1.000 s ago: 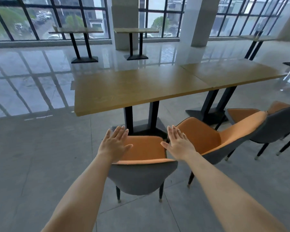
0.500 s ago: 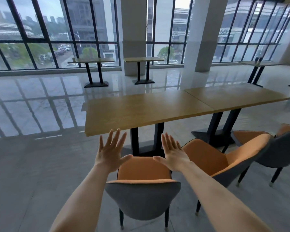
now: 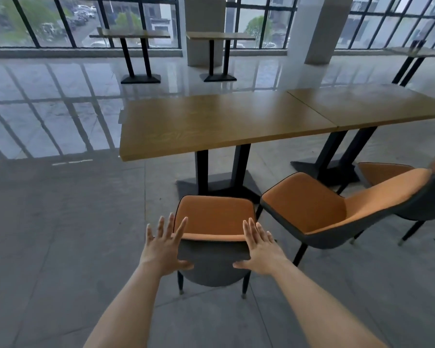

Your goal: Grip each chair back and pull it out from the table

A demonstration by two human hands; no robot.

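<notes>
Left hand (image 3: 165, 249) and right hand (image 3: 259, 249) flank the orange-seated chair's (image 3: 215, 217) grey backrest (image 3: 211, 262). All fingers spread straight, gripping nothing; contact unclear.

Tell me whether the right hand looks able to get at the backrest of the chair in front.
Probably yes: the right hand, fingers spread, is already at the right edge of the near chair backrest, with nothing between them. Actual contact is unclear.

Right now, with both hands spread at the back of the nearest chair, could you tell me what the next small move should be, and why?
Probably close both hands on the backrest's top corners. The left hand and right hand are open, fingers spread, flanking the backrest of the nearest chair, with nothing gripped yet; actual contact is hard to judge. The chair stands out from the table, so a firm hold likely comes first.
</notes>
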